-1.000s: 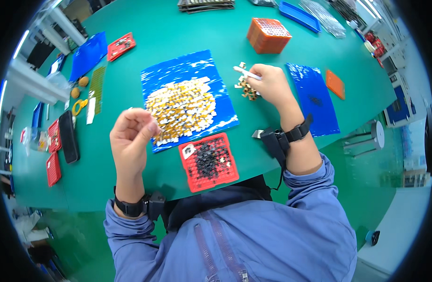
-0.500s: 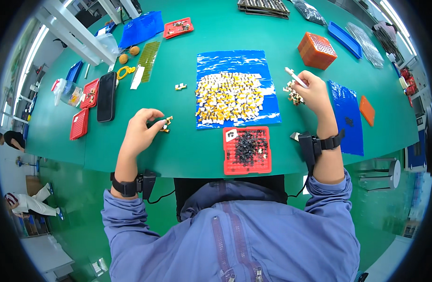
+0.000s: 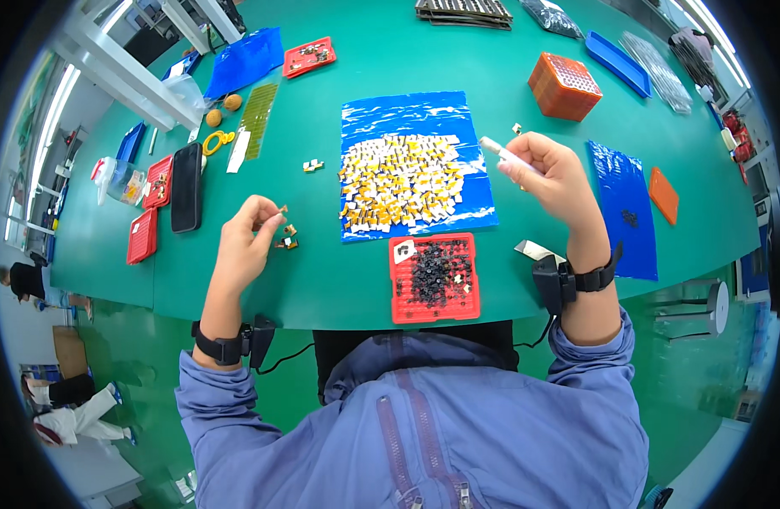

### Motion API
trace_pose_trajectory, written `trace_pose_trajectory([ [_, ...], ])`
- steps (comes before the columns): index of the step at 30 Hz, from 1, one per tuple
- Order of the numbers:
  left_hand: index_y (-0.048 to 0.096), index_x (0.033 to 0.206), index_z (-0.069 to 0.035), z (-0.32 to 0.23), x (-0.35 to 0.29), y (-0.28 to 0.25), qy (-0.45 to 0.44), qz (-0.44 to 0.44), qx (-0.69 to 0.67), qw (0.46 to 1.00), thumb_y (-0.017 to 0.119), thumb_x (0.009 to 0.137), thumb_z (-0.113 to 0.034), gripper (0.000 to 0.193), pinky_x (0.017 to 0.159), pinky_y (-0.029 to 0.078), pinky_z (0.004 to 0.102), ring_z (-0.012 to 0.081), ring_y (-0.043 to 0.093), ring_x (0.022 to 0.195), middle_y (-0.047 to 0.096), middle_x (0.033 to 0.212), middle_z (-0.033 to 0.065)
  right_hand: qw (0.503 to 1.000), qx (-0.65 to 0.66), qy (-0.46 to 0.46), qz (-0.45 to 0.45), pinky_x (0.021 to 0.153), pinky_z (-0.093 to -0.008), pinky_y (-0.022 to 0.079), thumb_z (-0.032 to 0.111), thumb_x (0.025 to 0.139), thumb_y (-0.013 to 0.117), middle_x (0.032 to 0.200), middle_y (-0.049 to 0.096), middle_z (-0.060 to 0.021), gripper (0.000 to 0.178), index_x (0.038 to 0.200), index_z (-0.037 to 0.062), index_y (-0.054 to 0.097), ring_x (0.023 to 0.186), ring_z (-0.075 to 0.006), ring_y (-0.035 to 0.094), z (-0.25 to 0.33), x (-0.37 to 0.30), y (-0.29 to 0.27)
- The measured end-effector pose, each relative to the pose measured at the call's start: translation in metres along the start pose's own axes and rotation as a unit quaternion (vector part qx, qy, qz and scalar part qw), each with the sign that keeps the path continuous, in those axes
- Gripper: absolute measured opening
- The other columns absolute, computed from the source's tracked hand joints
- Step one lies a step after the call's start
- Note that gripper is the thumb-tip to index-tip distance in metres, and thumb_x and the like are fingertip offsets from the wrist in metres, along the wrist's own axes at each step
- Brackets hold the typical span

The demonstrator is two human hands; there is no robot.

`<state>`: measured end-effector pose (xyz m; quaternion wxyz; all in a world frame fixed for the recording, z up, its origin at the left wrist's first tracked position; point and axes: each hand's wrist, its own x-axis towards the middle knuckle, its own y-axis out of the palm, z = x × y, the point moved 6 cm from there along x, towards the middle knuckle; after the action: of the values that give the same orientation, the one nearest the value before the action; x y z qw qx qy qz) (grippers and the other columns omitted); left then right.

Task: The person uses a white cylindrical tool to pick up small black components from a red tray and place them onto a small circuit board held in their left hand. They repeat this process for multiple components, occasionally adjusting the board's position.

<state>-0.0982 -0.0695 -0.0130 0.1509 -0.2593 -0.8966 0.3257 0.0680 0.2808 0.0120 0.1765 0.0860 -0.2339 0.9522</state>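
Note:
My left hand (image 3: 247,239) pinches a small white-and-gold piece (image 3: 283,209) between thumb and forefinger. Just beside its fingertips lie a few similar small pieces (image 3: 289,238) on the green table. In my right hand (image 3: 553,176) is a white pen-like tool (image 3: 510,156), its tip pointing left above the edge of a blue sheet (image 3: 402,108). A broad pile of small white-and-yellow pieces (image 3: 400,182) covers that sheet between my hands. Nearer me sits a red tray (image 3: 396,297) with many tiny black parts (image 3: 436,276). One small piece (image 3: 516,129) shows beyond my right hand.
Left of centre lie a black phone (image 3: 186,187), yellow scissors (image 3: 218,142), red trays (image 3: 142,237) and a clear jar (image 3: 118,180). At right stand an orange stack of trays (image 3: 565,86), a blue tray (image 3: 619,64) and another blue sheet (image 3: 620,204).
My left fingers have come up off the small pieces with one pinched. My right hand has moved left with the white tool, away from the loose pieces. The view has shifted slightly.

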Motion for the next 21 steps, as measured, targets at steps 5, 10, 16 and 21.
trace_pose_trajectory([
  [5,0.057,0.091,0.001,-0.039,-0.012,0.009,-0.014,0.031,-0.207,0.978,0.059,0.088,-0.004,0.006,0.066,0.044,0.0203,0.0065,0.055,0.073,0.061,0.081,0.0024,0.991,0.081,0.018,0.104,0.050,-0.0199,0.034,0.014,0.086,0.065,0.064,0.051,0.0046,0.014,0.091,0.0011,0.063,0.058,-0.0021,0.042,0.017,-0.014,0.021],
  [10,0.056,0.089,0.002,-0.099,-0.016,0.040,0.136,0.137,-0.191,0.962,0.052,0.090,0.000,0.004,0.072,0.042,0.0240,0.0120,0.050,0.079,0.048,0.087,0.0053,0.977,0.074,-0.017,0.202,0.050,-0.0249,0.037,0.017,0.088,0.062,0.062,0.053,-0.0015,0.016,0.089,0.0010,0.065,0.055,-0.0068,0.044,0.029,-0.025,0.041],
  [16,0.058,0.093,0.002,-0.106,-0.006,0.088,0.023,0.231,-0.444,0.865,0.054,0.093,-0.006,0.008,0.067,0.047,0.0230,0.0099,0.058,0.073,0.061,0.083,0.0050,0.957,0.149,0.003,0.247,0.051,-0.0271,0.038,0.021,0.092,0.057,0.060,0.053,-0.0035,0.022,0.085,0.0012,0.064,0.055,-0.0079,0.045,0.032,-0.028,0.059],
  [21,0.059,0.098,0.003,-0.096,0.000,0.120,-0.077,0.255,-0.598,0.756,0.056,0.092,-0.007,0.012,0.069,0.049,0.0237,0.0124,0.061,0.076,0.063,0.085,0.0070,0.960,0.136,0.021,0.245,0.051,-0.0288,0.039,0.021,0.094,0.054,0.061,0.054,-0.0061,0.023,0.084,0.0021,0.063,0.053,-0.0118,0.046,0.033,-0.026,0.061],
])
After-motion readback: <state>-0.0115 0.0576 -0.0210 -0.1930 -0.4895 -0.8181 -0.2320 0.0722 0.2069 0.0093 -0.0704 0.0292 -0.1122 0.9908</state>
